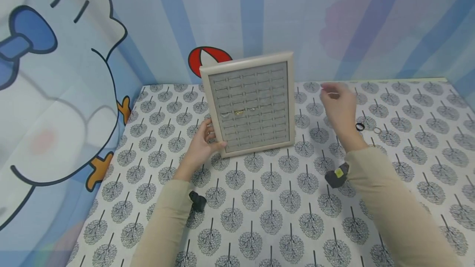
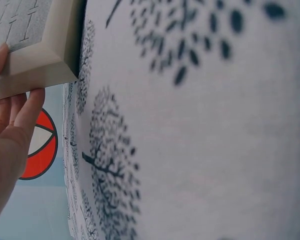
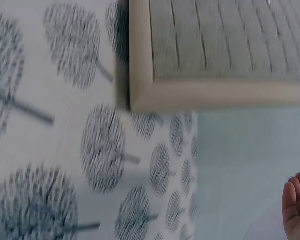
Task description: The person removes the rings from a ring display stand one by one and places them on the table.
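A ring display board (image 1: 250, 90) with a cream frame and grey slotted padding stands tilted on the table. Three rings sit side by side in one row: a silver ring (image 1: 225, 114), a gold ring (image 1: 239, 112) and a thin pale ring (image 1: 253, 109). My left hand (image 1: 202, 141) grips the board's lower left side, thumb on the front and fingers behind, as the left wrist view also shows. Raised to the right of the board is my right hand (image 1: 339, 108), fingers bent and blurred; I cannot tell whether something small is between its fingertips.
On the table to the right lie a black ring (image 1: 360, 127) and a thin pale ring (image 1: 377, 130). A tree-print cloth (image 1: 289, 201) covers the table. Behind it hangs a printed blue backdrop (image 1: 297, 19), close to the board's top edge.
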Tool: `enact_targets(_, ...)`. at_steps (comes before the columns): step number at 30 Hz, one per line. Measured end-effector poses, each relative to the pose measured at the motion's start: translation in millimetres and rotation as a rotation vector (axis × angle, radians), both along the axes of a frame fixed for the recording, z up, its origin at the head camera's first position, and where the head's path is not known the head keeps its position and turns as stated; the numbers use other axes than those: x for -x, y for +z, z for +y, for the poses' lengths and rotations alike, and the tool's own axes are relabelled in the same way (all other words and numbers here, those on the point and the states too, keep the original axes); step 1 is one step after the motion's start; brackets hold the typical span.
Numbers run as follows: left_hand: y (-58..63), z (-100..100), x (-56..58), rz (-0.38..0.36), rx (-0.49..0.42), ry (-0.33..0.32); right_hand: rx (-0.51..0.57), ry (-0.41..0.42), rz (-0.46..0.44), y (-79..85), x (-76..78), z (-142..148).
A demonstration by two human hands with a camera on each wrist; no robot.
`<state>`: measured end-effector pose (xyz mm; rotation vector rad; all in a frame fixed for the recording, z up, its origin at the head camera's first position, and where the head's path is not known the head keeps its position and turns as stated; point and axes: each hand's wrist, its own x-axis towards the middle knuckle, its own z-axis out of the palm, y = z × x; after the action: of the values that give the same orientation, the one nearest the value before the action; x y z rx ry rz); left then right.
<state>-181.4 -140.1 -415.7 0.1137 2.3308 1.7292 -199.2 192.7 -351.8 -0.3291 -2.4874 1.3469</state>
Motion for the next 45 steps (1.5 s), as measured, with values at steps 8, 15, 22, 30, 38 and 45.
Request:
enact_targets(8,0.4,1,0.4,0.002,-0.007,-0.003,0.003,0.214,0.112,12.9,-6.2,-54)
enact_targets(15,0.4,0,-0.5,0.011,-0.011,-0.006,-0.172,0.413,0.117,9.9,-11.1,-89)
enact_targets(22,-0.1,0,-0.7,-0.003,0.010,0.004,-0.252,0.447,0.112,5.2,-12.1,-107)
enact_targets(30,0.3,1,-0.9,-0.004,0.015,0.003,-0.473,0.481,0.191,-0.3,-13.4,-115)
enact_targets(38,1.4,1,-1.3,-0.007,0.015,0.007,-0.470,0.448,0.210,-1.8,-14.6,-118)
enact_targets(45,1.3,1,-2.1,-0.003,0.021,0.007,-0.443,0.403,0.183,-2.1,-14.0,-120)
